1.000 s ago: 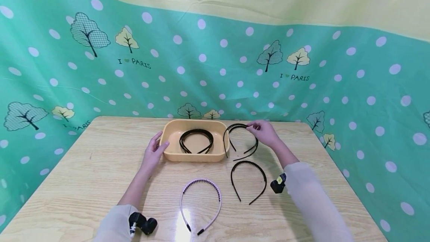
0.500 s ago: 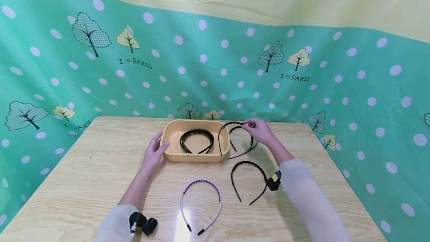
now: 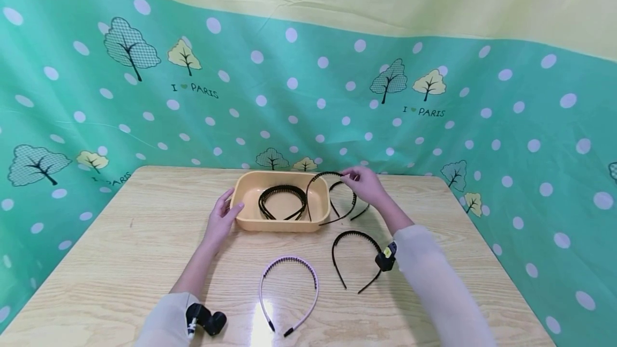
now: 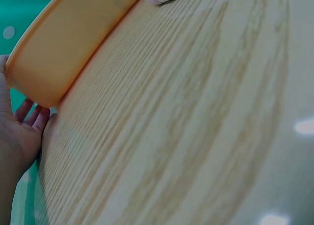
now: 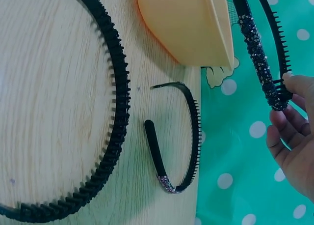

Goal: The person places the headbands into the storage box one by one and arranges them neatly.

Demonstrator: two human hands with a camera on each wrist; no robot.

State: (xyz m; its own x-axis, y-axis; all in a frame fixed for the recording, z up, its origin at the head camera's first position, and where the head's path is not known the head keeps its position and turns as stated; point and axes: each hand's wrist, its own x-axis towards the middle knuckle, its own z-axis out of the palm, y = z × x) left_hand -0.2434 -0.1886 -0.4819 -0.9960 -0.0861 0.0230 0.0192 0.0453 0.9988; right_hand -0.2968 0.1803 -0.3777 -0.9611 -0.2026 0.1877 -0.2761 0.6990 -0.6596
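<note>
Left hand: thumb is curling over the rim and fingers are lying outside at the left end of the tray; left hand [image 3: 222,218] is gripping it.
Right hand: thumb and fingers are pinching the held headband [image 5: 256,53] near its middle; right hand [image 3: 365,183] is closing only that far.
Held headband: is hanging tilted above the desk [image 3: 159,218], crossing the tray's right end in the head view (sparkly stones are covering the band by the pinch).
Tray: the pale orange tray [image 3: 281,225] is sitting near the desk's back edge, its open side facing up.
Tray contents: several black headbands [image 3: 281,189] are lying overlapped inside; exact count, cannot tell.
Glitter-tipped headband: glitter-tipped headband [image 5: 194,122] is lying on the desk just beside the tray's right end, behind the held one.
Front black headband: front black headband [image 5: 121,95] is lying nearer the person, teeth showing.
Lilac headband: lilac headband [image 3: 290,258] is lying in front of the tray, apart from it, ends pointing toward the person.
Backdrop: a teal dotted curtain [image 3: 308,122] is hanging behind.
</note>
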